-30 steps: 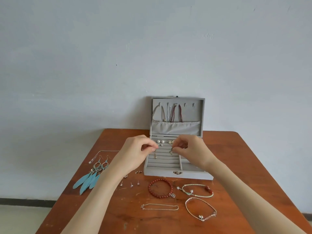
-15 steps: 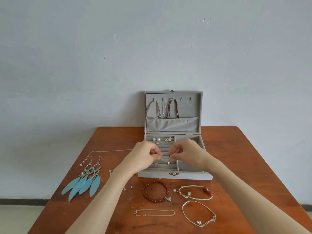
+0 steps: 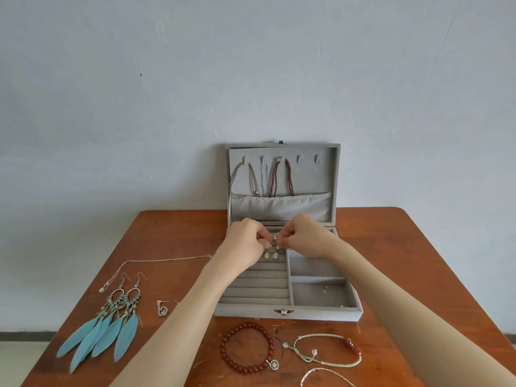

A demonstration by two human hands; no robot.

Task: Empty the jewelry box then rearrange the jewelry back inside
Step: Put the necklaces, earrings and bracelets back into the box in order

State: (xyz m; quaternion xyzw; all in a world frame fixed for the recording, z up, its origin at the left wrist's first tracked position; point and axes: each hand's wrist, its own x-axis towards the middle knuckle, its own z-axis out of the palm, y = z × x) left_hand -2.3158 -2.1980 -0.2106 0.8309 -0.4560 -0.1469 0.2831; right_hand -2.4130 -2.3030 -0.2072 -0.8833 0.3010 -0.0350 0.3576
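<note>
Desk: I see a reddish-brown wooden desk (image 3: 405,247) pushed against a pale blue-grey wall (image 3: 251,79); a strip of light floor (image 3: 22,358) shows beyond my left forearm.
Jewelry box: the grey jewelry box (image 3: 315,312) stands open directly under my hands, its lid upright against the wall.
Lid: above my hands, a beige cord necklace (image 3: 252,177), a thin silver chain (image 3: 264,177) and a dark red bead necklace (image 3: 282,177) hang from the lid's hooks into a fabric pocket (image 3: 282,205).
Left hand: my left hand (image 3: 245,244) reaches over the ring rolls at the far left of the box, fingers curled, thumb and forefinger pinching the top of the left drop earring (image 3: 267,255).
Right hand: my right hand (image 3: 304,237) mirrors it, just beside the left hand, fingertips pinching the top of the right drop earring (image 3: 276,255). Both pale teardrops hang touching the ring rolls.
Left of my left arm: a silver chain necklace (image 3: 156,261), a pair of blue feather earrings (image 3: 111,325) and a small silver earring (image 3: 162,308) lie on the desk.
Between my forearms, nearer me than the box: a red bead bracelet (image 3: 247,346) with a round charm.
Beside my right forearm: a pale woven cord bracelet (image 3: 329,350) with red beads, and part of a silver bracelet (image 3: 324,377) at the bottom edge.
Under my right wrist: the box's side compartments, one holding a tiny item I cannot identify.
</note>
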